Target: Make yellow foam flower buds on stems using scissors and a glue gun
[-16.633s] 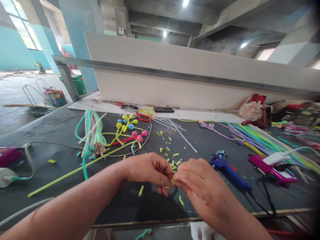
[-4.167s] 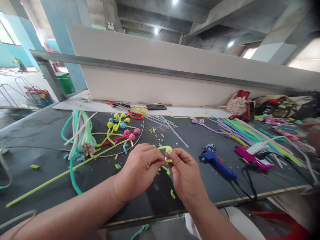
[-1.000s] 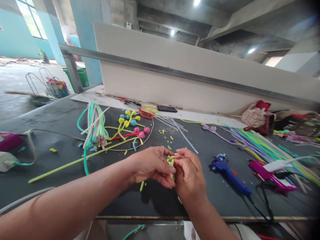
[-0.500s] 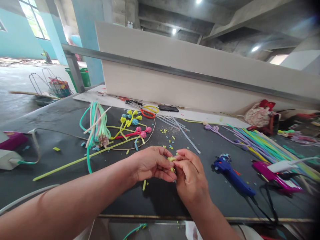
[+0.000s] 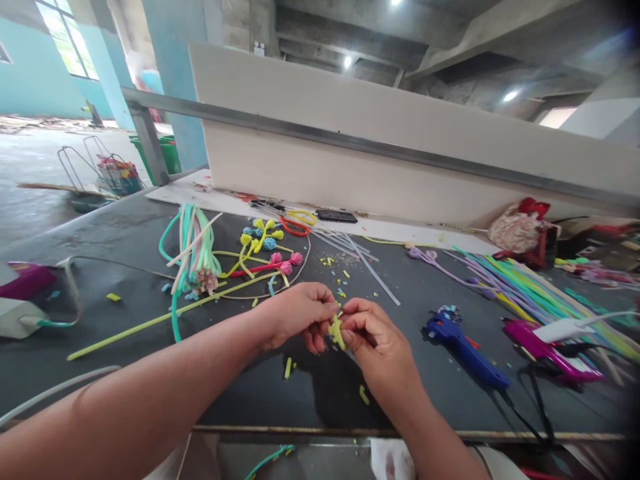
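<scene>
Between my hands, above the dark table, is a small yellow-green flower-like piece (image 5: 337, 331). My left hand (image 5: 307, 313) pinches its left side with thumb and fingertips. From the other side, my right hand (image 5: 373, 333) grips it with thumb and forefinger. Fingers cover part of the piece, so its full shape is hidden. Short yellow-green scraps (image 5: 288, 367) lie beneath the hands, and another scrap (image 5: 363, 395) rests below my right hand. A long yellow-green stem (image 5: 145, 327) stretches across the table behind my left forearm.
A bundle of pastel stems (image 5: 195, 247) stands at left, beside finished-looking yellow, blue and pink flowers (image 5: 265, 243). Scissors (image 5: 296, 227) and clear sticks (image 5: 370, 267) lie farther back. At right are a blue glue gun (image 5: 467, 350), a magenta device (image 5: 553, 353) and colourful stems (image 5: 530, 287).
My hands have shifted slightly left, and the yellow-green piece is turned so more of it shows. A scrap now shows on the table below my right hand.
</scene>
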`<state>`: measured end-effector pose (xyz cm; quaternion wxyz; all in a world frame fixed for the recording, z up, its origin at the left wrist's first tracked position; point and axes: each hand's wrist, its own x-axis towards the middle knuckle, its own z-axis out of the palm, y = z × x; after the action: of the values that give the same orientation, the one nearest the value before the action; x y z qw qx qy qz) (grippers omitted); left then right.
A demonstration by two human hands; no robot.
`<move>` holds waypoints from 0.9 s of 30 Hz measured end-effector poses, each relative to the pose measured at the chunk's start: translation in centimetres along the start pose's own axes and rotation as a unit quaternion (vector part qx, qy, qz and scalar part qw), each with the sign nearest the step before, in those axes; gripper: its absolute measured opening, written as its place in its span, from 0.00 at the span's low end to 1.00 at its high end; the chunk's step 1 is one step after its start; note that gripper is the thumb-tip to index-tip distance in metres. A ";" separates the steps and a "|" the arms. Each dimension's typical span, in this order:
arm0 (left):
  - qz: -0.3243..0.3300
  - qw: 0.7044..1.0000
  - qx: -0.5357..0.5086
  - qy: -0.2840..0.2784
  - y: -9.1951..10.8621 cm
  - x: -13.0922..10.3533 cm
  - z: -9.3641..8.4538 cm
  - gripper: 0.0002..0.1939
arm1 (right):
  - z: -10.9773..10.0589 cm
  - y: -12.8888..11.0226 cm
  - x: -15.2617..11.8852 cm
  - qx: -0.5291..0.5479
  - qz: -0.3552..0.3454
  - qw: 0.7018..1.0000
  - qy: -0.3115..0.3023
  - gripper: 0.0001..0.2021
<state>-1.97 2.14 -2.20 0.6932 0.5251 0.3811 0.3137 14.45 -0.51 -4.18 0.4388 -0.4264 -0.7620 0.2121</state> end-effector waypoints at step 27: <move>0.417 0.809 0.397 0.121 1.5 -1.4 -0.1 0.19 | -0.6 -1.3 -0.2 0.552 0.314 0.768 -0.088 0.12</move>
<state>-2.84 1.43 -0.48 0.1755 0.8209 0.2976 0.4548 14.43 -1.38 -3.06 0.4385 -0.3059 -0.3726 0.7585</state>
